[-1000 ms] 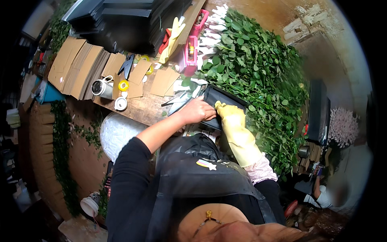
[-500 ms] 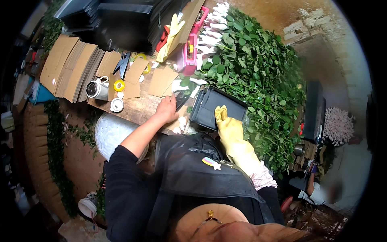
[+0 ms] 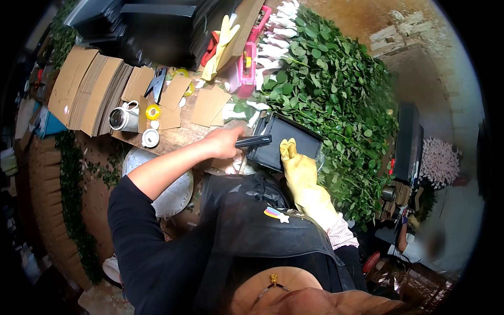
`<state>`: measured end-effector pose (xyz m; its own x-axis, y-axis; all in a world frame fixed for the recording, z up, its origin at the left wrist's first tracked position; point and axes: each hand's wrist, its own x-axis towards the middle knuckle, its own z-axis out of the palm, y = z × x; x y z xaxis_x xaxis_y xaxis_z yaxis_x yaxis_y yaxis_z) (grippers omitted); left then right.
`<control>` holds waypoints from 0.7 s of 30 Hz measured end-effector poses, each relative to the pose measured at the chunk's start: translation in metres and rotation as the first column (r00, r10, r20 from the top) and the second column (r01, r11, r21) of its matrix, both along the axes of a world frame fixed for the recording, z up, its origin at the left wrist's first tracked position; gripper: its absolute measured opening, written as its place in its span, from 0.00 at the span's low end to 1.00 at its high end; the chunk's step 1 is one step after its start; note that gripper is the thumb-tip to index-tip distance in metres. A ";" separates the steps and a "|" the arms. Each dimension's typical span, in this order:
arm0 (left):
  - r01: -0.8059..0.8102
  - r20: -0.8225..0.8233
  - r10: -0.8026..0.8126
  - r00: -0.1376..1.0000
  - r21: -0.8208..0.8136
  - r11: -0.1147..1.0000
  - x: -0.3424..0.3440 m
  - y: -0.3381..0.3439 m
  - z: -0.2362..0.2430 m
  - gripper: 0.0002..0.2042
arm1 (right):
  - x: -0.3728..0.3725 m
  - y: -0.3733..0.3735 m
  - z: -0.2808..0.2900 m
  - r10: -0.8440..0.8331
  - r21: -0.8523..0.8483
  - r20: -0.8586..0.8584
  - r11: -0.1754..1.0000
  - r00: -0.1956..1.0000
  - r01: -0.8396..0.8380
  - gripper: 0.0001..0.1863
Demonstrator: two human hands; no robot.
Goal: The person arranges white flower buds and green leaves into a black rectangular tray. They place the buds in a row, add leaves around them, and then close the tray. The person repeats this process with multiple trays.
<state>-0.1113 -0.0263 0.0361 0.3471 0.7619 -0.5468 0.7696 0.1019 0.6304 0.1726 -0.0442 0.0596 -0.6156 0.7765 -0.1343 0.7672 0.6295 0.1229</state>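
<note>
Gripping a dark, flat tool (image 3: 253, 140) by its near end, the bare left hand (image 3: 223, 143) is curled shut around it, and the tool's far end reaches rightward onto the near left corner of a black rectangular tray (image 3: 283, 142). What kind of tool it is cannot be told. The tray lies tilted at the near edge of the wooden surface (image 3: 178, 135), half bedded in a broad heap of green leafy stems (image 3: 336, 100). The right hand (image 3: 292, 157), in one yellow rubber glove, rests with its fingers extended against the tray's near rim, just right of the tool's tip; whether it clamps the rim cannot be told.

Left of the bare hand, well apart, stand one metal mug (image 3: 123, 117), one yellow tape roll (image 3: 153, 111) and one small white roll (image 3: 150, 137). Behind them lie several brown cardboard pieces (image 3: 176, 94) and a stack of flattened cartons (image 3: 84, 89). A second yellow glove (image 3: 223, 39) lies by a pink tape dispenser (image 3: 247, 65), and a row of white paper-wrapped stems (image 3: 278, 31) borders the greenery.
</note>
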 end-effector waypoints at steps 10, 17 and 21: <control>-0.120 0.188 0.084 0.979 0.192 0.974 -0.013 -0.022 -0.038 0.18 | 0.004 0.003 -0.004 0.011 -0.007 -0.014 1.000 1.000 -0.012 0.27; 0.380 -0.496 0.019 0.868 0.688 0.618 -0.004 -0.065 -0.056 0.09 | 0.005 0.005 -0.009 -0.002 -0.048 0.156 0.999 0.988 0.010 0.30; 0.482 -0.489 -0.085 0.868 0.789 0.382 -0.003 -0.057 -0.043 0.08 | -0.009 0.003 0.010 -0.011 -0.048 0.159 0.999 0.987 0.019 0.26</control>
